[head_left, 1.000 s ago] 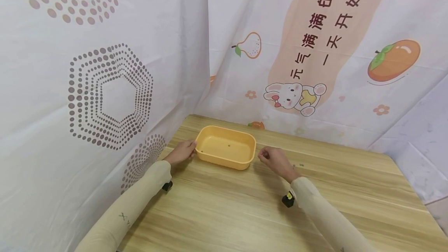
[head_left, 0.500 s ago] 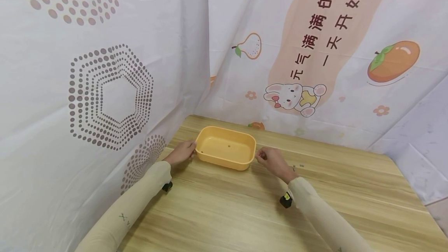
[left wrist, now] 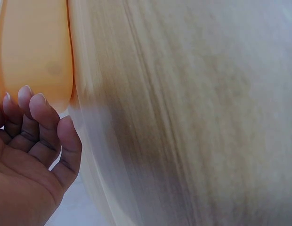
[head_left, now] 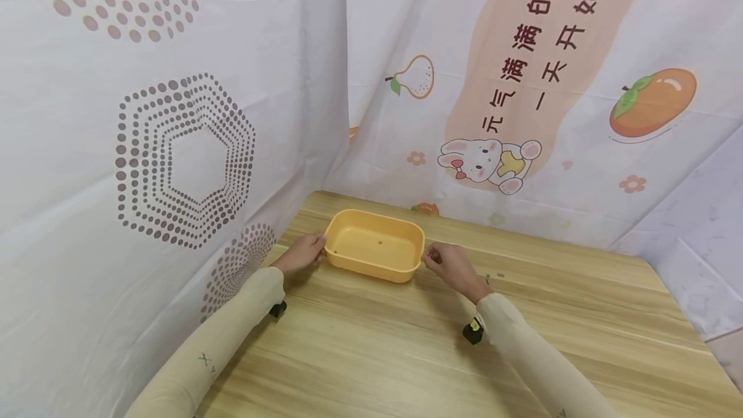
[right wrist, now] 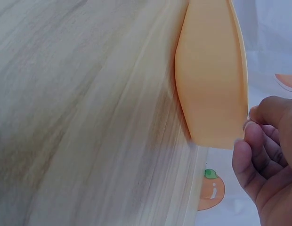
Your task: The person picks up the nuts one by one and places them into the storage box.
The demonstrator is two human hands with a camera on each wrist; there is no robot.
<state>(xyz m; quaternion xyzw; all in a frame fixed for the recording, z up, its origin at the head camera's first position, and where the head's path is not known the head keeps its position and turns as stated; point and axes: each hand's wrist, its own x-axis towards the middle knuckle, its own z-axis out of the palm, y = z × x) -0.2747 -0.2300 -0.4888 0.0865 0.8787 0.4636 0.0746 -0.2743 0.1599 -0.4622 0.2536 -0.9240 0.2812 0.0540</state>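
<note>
A shallow yellow-orange plastic basin point(head_left: 374, 269), rectangular with rounded corners, sits on the wooden table. Its inside shows just two tiny dark specks. At its left end my left hand point(head_left: 303, 253) holds the rim; in the left wrist view the bent fingers point(left wrist: 42, 110) come up against the outer wall, and the thumb is mostly out of frame. My right hand point(head_left: 455, 268) is at the opposite end, where thumb and forefinger pinch the rim. In the right wrist view its other fingers point(right wrist: 242, 160) curl below the rim, outside the wall.
The wooden table point(head_left: 371, 340) runs toward me and to the right. A white dotted curtain point(head_left: 278, 82) hangs close on the left, and a printed cloth point(head_left: 395, 160) hangs behind the far edge. Small dark marks point(head_left: 500, 275) show on the tabletop beyond my right wrist.
My right hand has moved slightly left, from just beside the basin to its right rim. The left hand and the basin have stayed in place.
</note>
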